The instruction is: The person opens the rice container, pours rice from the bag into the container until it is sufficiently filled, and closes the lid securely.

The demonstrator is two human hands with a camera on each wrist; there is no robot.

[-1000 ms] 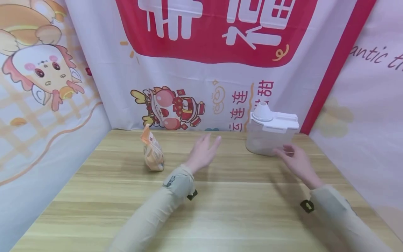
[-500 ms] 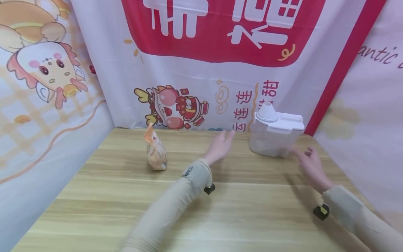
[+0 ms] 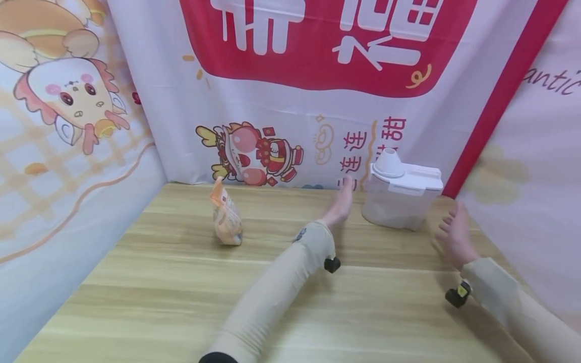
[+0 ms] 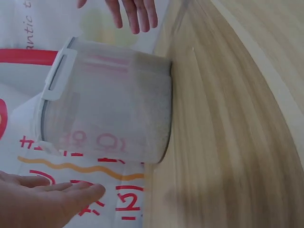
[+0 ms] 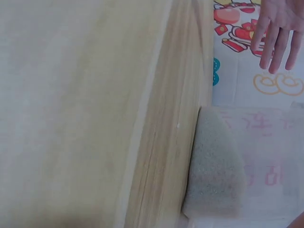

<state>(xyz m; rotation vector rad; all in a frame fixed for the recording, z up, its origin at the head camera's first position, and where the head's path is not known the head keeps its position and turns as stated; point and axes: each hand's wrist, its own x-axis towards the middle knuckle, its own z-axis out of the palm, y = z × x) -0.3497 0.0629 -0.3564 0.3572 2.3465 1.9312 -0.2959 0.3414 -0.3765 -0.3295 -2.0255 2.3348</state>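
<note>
A translucent storage container [image 3: 394,204] with a white lid and a cone-shaped cap stands upright at the back right of the table. Pale grainy stuff [image 5: 216,166] fills its lower part in the right wrist view. My left hand [image 3: 340,205] is just left of the container, fingers extended and palm turned toward it. On the other side my right hand [image 3: 456,236] also has straight fingers, with its palm facing the container. A gap shows between each hand and the container. In the left wrist view the container [image 4: 111,102] lies between both hands.
An orange and white bag [image 3: 227,219] stands on the wooden table [image 3: 181,302], left of the hands. Printed cloth hangs behind the table [image 3: 281,113] and along both sides.
My left hand has moved right, up to the container's left side. The right hand has shifted outward from the container's front right, its fingers straightening. The bag and container stay in place.
</note>
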